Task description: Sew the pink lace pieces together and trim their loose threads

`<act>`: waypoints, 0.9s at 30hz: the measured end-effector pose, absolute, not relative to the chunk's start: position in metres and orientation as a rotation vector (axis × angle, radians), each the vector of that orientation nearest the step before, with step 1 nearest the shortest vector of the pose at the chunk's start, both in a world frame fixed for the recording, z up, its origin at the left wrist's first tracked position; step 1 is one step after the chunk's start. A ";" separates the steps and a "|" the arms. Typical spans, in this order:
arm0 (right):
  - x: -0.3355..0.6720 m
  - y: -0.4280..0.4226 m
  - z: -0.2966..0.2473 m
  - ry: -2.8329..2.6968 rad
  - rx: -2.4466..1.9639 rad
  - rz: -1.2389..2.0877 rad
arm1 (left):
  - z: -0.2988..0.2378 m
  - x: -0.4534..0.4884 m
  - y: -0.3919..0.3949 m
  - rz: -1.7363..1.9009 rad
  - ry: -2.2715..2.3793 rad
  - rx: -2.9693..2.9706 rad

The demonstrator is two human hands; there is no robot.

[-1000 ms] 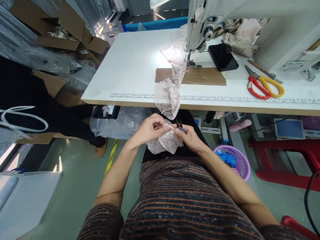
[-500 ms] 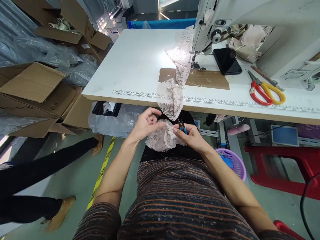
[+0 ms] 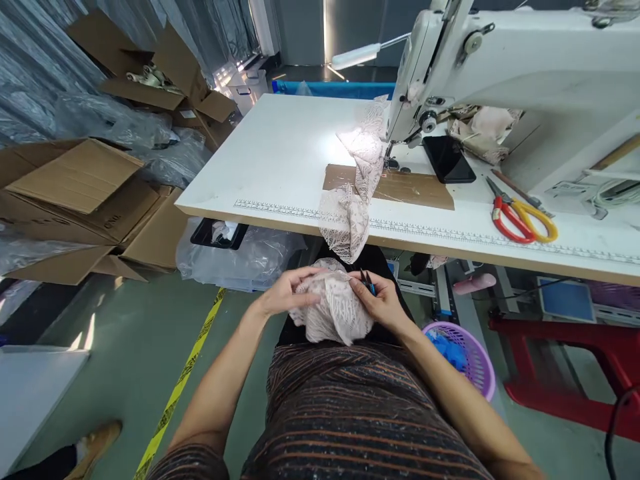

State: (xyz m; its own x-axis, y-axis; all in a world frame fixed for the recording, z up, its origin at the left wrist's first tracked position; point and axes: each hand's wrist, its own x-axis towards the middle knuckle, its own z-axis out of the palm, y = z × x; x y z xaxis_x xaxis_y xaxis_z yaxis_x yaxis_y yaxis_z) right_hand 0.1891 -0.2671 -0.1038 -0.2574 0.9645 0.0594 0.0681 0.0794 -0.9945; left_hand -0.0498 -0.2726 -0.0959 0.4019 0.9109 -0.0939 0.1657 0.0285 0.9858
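Observation:
A bunched piece of pale pink lace fabric [image 3: 335,310] lies over my lap below the table edge. My left hand [image 3: 285,293] holds its left side, thumb and fingers around the folds. At the right side, my right hand [image 3: 383,301] keeps small blue-handled thread snips [image 3: 369,283] in its curled fingers, dark tips pointing up. Its thumb and index finger also pinch the lace edge. Another length of lace [image 3: 356,217] hangs over the table edge just beyond my hands and runs back to the sewing machine [image 3: 420,87].
On the white table [image 3: 285,153] are a cardboard strip [image 3: 415,190], a black phone [image 3: 449,159] and red-and-yellow scissors [image 3: 523,220]. Open cardboard boxes [image 3: 75,200] stand left. A purple basket [image 3: 483,363] and red stool [image 3: 555,373] are right. Another person's shoe [image 3: 97,447] shows lower left.
The view has tilted up. My left hand has gone from a pinch to a wider hold, and the lace is bunched up more. The other person's legs have mostly left view.

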 end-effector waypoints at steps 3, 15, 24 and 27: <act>0.186 -0.258 -0.122 -1.429 -1.164 1.240 | -0.105 -0.056 -0.258 0.836 1.249 1.500; 0.181 -0.267 -0.100 -1.643 -0.959 1.306 | -0.085 -0.030 -0.242 0.941 0.826 1.672; 0.181 -0.269 -0.086 -1.715 -0.957 1.296 | -0.080 -0.040 -0.241 0.881 0.788 1.542; 0.181 -0.269 -0.084 -1.725 -0.943 1.286 | -0.080 -0.040 -0.242 0.919 0.808 1.521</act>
